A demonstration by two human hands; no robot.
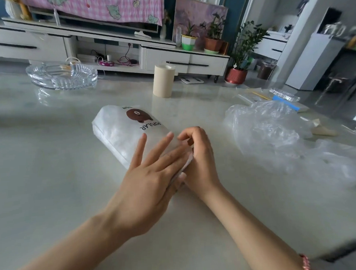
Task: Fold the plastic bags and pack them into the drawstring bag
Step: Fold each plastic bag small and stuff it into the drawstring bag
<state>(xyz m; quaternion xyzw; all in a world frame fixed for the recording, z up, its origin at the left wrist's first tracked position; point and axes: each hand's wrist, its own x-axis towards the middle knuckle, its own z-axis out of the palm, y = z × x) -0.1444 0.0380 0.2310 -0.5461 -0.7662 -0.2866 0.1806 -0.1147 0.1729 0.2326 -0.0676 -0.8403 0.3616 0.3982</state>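
Fingers (pixel 153 149) of L hand (pixel 146 184): straight, spread, pressing flat on near end of the drawstring bag (pixel 118 128). Fingers (pixel 185 136) of R hand (pixel 199 154): curled in, tips together, pinching the bag's near edge just beside the L palm. We see no cord, so we cannot tell whether R has cord or fabric. Bag lies on its side mid-table (pixel 51 184), bear print up.

Step, in our judgement: closing or flattening the mouth. Rec.: L palm weight on, to hold air out & contents in. R to draw along the edge, not upward, or the bag lifts.

Containers: bag looks full. Crinkled white shows through its wall, prob. folded bags, not confirmed. Loose plastic bags (pixel 266 129) heaped to the R, unfolded, well apart from it, so we rate the task part done. Glass dish (pixel 63 76) far L: contents unclear.
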